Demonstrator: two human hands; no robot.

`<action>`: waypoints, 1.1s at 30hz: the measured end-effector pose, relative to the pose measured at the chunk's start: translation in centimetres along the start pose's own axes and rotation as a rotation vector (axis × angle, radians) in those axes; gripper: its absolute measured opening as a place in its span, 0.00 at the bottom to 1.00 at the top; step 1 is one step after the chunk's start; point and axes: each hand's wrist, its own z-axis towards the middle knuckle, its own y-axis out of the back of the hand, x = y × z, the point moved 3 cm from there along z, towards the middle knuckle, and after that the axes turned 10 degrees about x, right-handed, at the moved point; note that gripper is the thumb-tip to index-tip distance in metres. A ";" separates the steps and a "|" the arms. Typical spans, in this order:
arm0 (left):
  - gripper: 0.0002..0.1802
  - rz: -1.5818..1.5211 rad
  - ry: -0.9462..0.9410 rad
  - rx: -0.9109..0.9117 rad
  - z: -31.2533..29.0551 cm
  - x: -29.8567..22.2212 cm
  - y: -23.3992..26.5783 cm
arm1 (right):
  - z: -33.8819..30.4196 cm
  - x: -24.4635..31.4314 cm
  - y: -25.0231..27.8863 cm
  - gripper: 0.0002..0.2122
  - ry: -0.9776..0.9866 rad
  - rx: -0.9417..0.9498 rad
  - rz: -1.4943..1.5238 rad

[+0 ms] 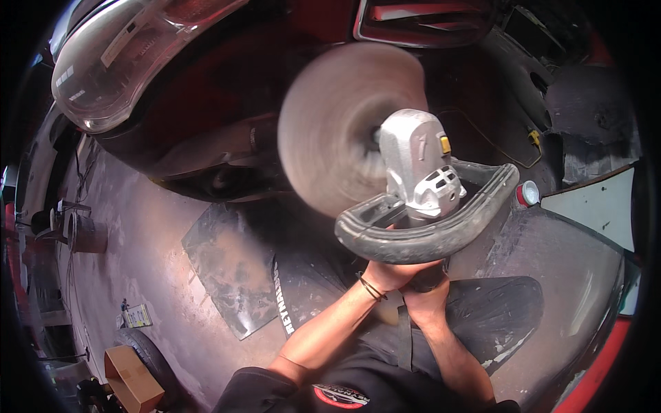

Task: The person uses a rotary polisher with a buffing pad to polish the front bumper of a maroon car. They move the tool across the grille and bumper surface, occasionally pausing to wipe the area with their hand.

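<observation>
Both my hands hold a polisher (413, 148) with a silver metal head out in front of me. My left hand (394, 274) grips it just beneath the curved black handle (423, 242), which hides part of the fingers. Behind and below it, my right hand (427, 303) is closed round the dark body. A round, pale pad (323, 138) on the polisher's left side is smeared by spinning. Beyond it is a dark red car body (227, 76) with a clear headlight (110, 76) at the upper left. Whether the pad touches the car, I cannot tell.
A dark sheet (237, 292) lies on the dusty floor left of my legs. Farther left stand a bucket (89, 234), a tyre (148, 354) and an open cardboard box (131, 378). At right are a small can (528, 194), a white panel (599, 210) and a yellow-ended cord (534, 138).
</observation>
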 end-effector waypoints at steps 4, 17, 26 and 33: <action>0.37 -0.027 0.283 -0.052 4.3 -2.4 -1.1 | 0.5 -0.4 -2.1 0.10 -0.236 -0.075 0.544; 0.31 -0.249 -0.117 -0.167 -5.7 -3.1 3.6 | -1.0 5.6 -3.7 0.16 0.083 0.197 0.104; 0.40 -0.677 -0.501 -0.404 -6.6 -10.5 9.1 | 2.2 15.3 -6.8 0.16 0.404 0.316 -0.426; 0.40 -0.853 -0.589 -0.313 -3.5 -11.5 6.1 | 1.4 19.1 -2.5 0.14 0.452 0.193 -0.599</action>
